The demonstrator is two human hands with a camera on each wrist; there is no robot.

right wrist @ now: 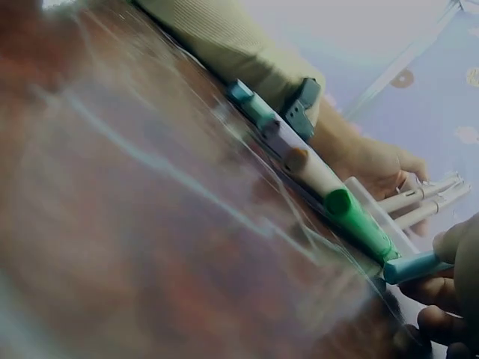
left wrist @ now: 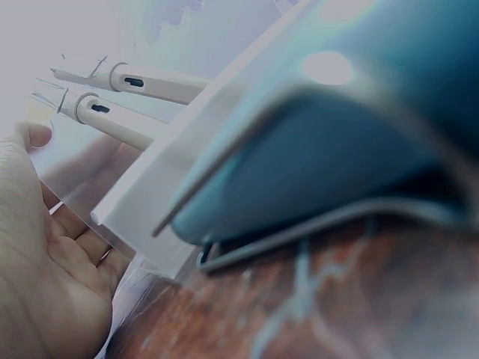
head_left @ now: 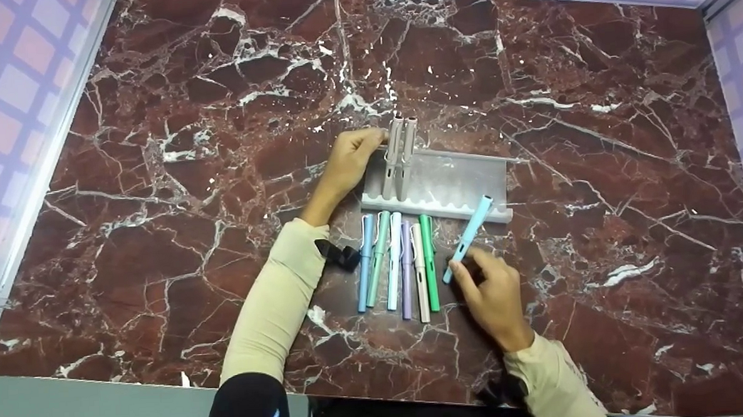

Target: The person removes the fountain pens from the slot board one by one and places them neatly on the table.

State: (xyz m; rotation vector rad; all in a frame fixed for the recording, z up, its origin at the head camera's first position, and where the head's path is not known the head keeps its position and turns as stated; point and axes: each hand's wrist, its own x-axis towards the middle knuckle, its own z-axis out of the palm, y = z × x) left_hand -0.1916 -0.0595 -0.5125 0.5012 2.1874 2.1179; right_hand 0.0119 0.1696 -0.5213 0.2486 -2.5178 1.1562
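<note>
A clear plastic pen stand point(head_left: 458, 176) with a notched front strip sits mid-table. Two pale beige pens point(head_left: 394, 148) lean in its notches at the left end. My left hand point(head_left: 350, 159) holds the stand by its back left corner, thumb on one side and fingers behind the clear sheet point(left wrist: 75, 168) in the left wrist view. Between thumb and fingers, my right hand point(head_left: 494, 291) pinches a light blue pen point(head_left: 473, 229) near its lower end. That pen slants up, its top over the stand's front right part. The stand's left edge is partly hidden by my left hand.
In front of the stand lies a row of several pens: blue point(head_left: 366, 262), light green point(head_left: 380, 258), pale blue, purple point(head_left: 407, 276), beige point(head_left: 420, 272) and green point(head_left: 428, 262). All rest on a dark red marbled table point(head_left: 598, 223). Patterned walls point(head_left: 21, 79) border it.
</note>
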